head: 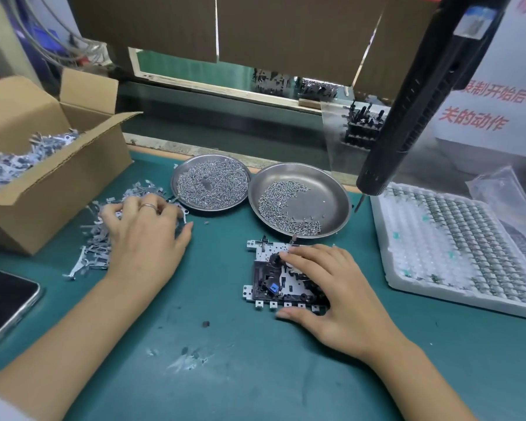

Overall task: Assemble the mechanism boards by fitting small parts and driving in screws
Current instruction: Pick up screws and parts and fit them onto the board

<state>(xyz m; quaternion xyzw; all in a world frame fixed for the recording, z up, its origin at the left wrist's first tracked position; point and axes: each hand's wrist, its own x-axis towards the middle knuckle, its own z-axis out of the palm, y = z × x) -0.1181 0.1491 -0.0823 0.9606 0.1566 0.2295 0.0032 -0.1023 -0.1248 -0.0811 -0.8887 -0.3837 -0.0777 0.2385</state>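
Board lies under right hand, fingers spread; left hand fingers curl into metal parts.

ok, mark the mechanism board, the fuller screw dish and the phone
mechanism board (266,253): head view, bare perforated plate, upper left.
fuller screw dish (210,182): head view, screw heap at its centre.
phone (0,294): head view, dark screen.

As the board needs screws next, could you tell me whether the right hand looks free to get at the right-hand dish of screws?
Probably yes. The right hand rests on the mechanism board, and the dish lies just behind it, open-topped, with nothing between.
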